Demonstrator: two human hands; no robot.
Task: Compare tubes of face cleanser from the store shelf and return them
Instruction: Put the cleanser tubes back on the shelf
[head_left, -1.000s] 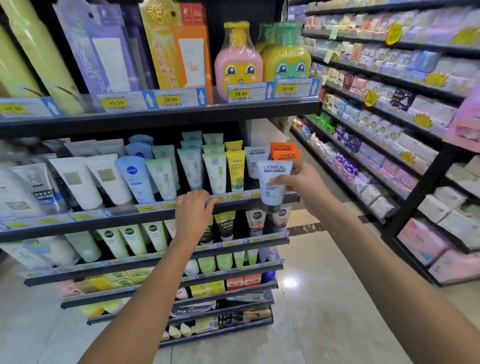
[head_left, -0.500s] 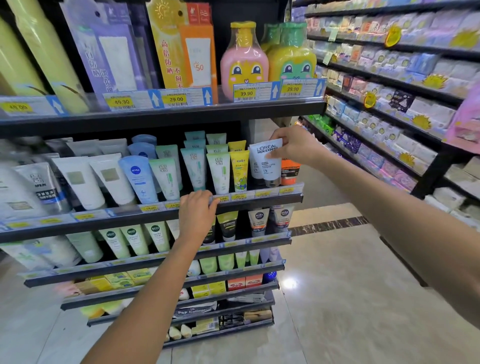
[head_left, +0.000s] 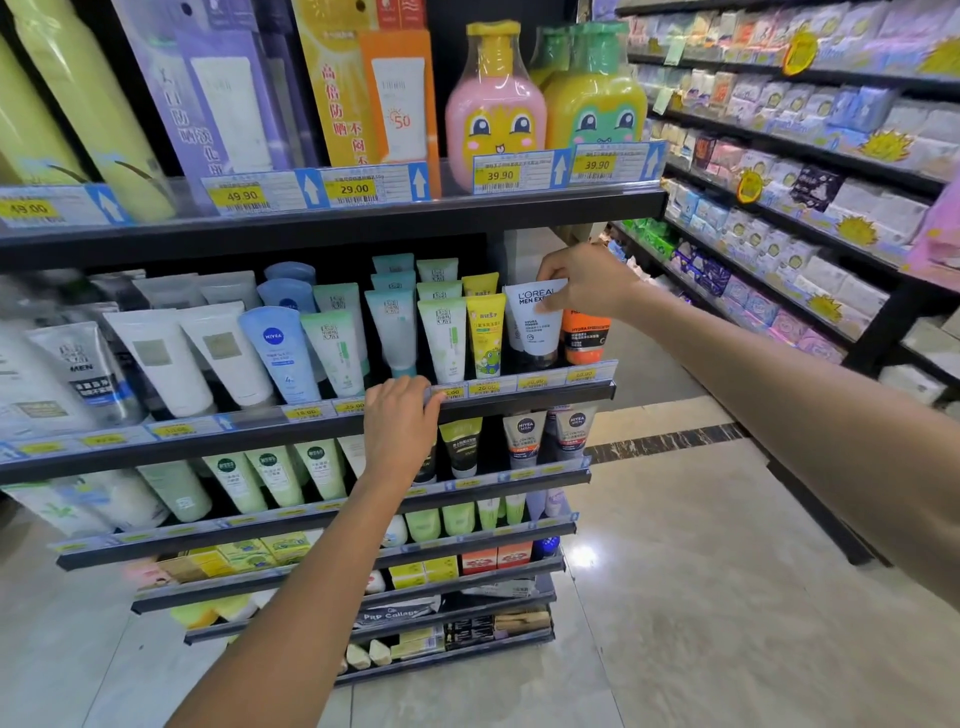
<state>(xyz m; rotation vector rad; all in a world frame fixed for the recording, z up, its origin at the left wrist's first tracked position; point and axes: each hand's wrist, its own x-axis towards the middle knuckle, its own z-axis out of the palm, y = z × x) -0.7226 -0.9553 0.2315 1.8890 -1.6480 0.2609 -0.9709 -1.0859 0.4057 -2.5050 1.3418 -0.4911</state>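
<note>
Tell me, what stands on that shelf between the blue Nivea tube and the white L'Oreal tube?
In the head view, between the Nivea tube and the L'Oreal tube stand pale green and teal tubes, then a yellow tube.

Black tiered store shelf (head_left: 519, 397), price tags along each front rail. Top tier: tall yellow-green bottles (head_left: 88, 104), purple boxed packs (head_left: 218, 98), an orange sunscreen box (head_left: 397, 98), a pink cartoon bottle (head_left: 496, 111) and a green one (head_left: 597, 104). Second tier: upright cleanser tubes in rows: white tubes (head_left: 161, 358), a blue Nivea tube (head_left: 280, 353), pale green tubes (head_left: 444, 338), a yellow tube (head_left: 485, 332), a white L'Oreal tube (head_left: 535, 322), an orange tube (head_left: 587, 338). Lower tiers: more tubes and small boxes, blurred.
</note>
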